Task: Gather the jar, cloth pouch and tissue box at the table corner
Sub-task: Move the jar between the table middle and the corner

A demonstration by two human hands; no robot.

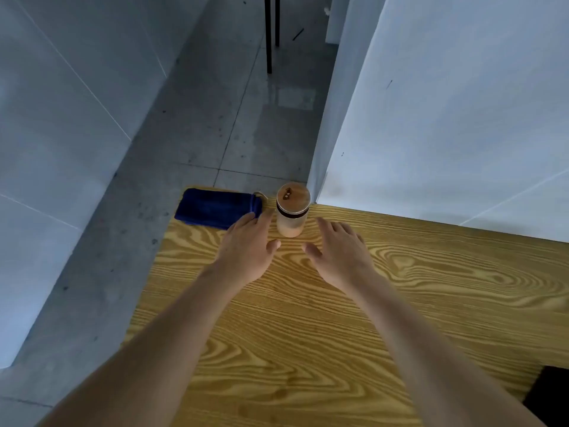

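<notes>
A frosted jar [291,215] with a round wooden lid stands upright near the far left corner of the wooden table [400,303]. Left of it lies a dark blue cloth pouch [215,207] with a drawstring, flat along the far edge. My left hand [249,249] is open, palm down, its fingertips at the pouch's right end and just left of the jar. My right hand [337,252] is open, fingers spread, just right of the jar and in front of it. Neither hand holds anything. No tissue box is in view.
The table's left edge drops to a grey tiled floor [200,118]. A white wall [446,118] runs along the table's far right side. Black chair legs [271,32] stand on the floor farther off. A black object [551,396] sits at the table's near right.
</notes>
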